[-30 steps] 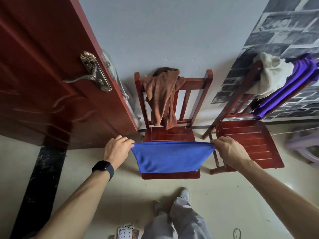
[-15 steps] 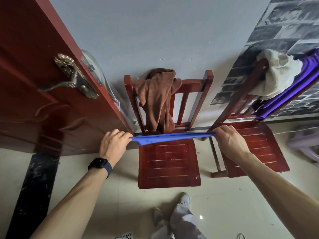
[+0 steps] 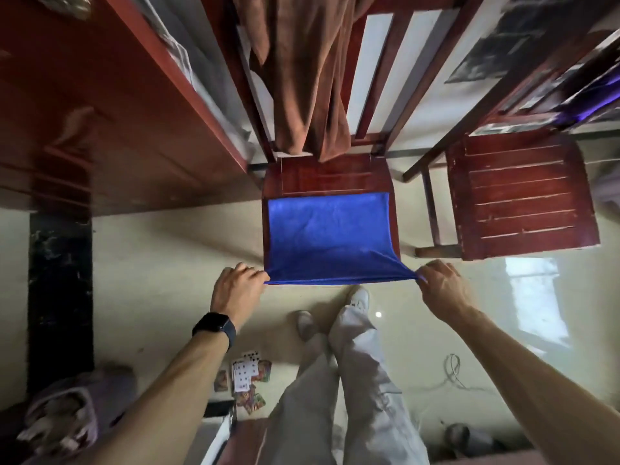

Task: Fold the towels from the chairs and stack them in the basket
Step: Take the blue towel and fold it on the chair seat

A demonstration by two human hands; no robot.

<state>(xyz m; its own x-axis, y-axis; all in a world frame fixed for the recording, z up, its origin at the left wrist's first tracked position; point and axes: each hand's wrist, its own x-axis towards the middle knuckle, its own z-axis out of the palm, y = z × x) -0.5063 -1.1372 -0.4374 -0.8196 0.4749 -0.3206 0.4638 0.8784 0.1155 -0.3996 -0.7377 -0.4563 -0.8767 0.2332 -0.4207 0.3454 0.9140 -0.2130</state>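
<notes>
A blue towel [image 3: 328, 236] lies spread flat over the seat of the middle wooden chair [image 3: 332, 174]. My left hand [image 3: 236, 292] pinches its near left corner and my right hand [image 3: 439, 290] pinches its near right corner, both at the seat's front edge. A brown towel [image 3: 308, 72] hangs over that chair's backrest. A purple towel [image 3: 597, 92] shows at the far right on the second chair [image 3: 523, 196]. No basket is plainly visible.
A red door [image 3: 100, 112] stands open at the left. Playing cards [image 3: 246, 377] lie on the floor by my legs. A lilac plastic object with cloth [image 3: 67, 414] sits at bottom left. A cord [image 3: 453, 370] lies on the tiles at right.
The blue towel, held taut in the air before, now lies flat on the chair seat. Both hands came down and toward me, and the camera tilted downward.
</notes>
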